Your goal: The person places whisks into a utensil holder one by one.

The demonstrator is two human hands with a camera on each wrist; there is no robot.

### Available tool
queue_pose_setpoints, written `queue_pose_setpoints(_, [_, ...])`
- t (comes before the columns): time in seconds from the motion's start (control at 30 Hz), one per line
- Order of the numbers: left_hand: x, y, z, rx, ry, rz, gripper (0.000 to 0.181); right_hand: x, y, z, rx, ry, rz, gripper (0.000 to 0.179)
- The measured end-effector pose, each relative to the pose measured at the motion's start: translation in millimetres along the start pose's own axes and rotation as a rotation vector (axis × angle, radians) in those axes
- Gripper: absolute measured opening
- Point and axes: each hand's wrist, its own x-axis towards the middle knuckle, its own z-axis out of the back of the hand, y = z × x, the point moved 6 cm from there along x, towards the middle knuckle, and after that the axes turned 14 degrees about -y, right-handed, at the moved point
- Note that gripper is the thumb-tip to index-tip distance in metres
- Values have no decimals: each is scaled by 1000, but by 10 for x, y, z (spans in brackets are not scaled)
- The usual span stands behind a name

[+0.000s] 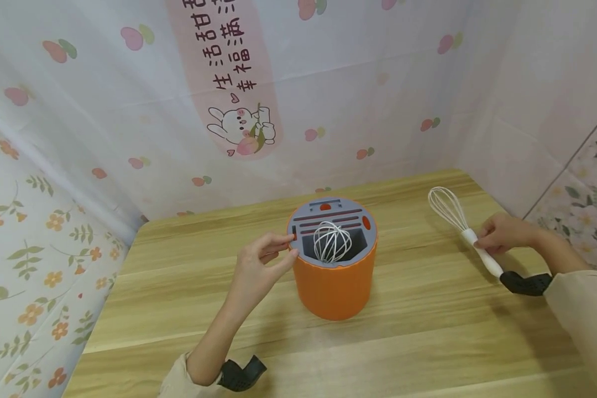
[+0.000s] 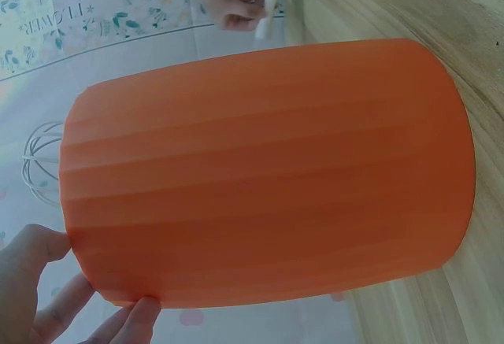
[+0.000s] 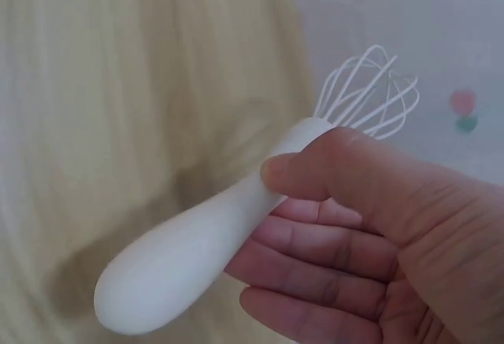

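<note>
An orange utensil holder with a grey slotted top stands upright on the table. The wire loops of a white whisk rise from its large front compartment; the rest of that whisk is hidden inside. My left hand holds the holder's rim at the left, thumb and fingertips against the edge. Off to the right, my right hand pinches the white handle of another whisk between thumb and fingers. In the right wrist view this whisk's handle angles toward the lower left, its wire loops beyond the thumb.
The wooden table extends around the holder on both sides. A fabric backdrop with printed fruit, writing and a rabbit hangs behind it. Flowered cloth borders the left side, and more patterned cloth the right.
</note>
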Motion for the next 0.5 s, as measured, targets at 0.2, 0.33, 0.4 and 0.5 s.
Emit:
queue_pose_setpoints(0.2, [-5, -3, -1, -3, -1, -1, 22, -3, 375, 39, -2, -46, 96, 17])
queue_pose_setpoints(0.33, [-3, 0, 2, -3, -3, -4, 22, -15, 625, 38, -16, -63, 138, 18])
queue_pose_setpoints(0.4, [-1, 3, 4, -1, -4, -7, 22, -26, 752, 37, -39, -75, 162, 17])
queue_pose_setpoints(0.5, [-2, 3, 8, 1, -5, -7, 22, -48, 942, 32, -84, -99, 200, 17])
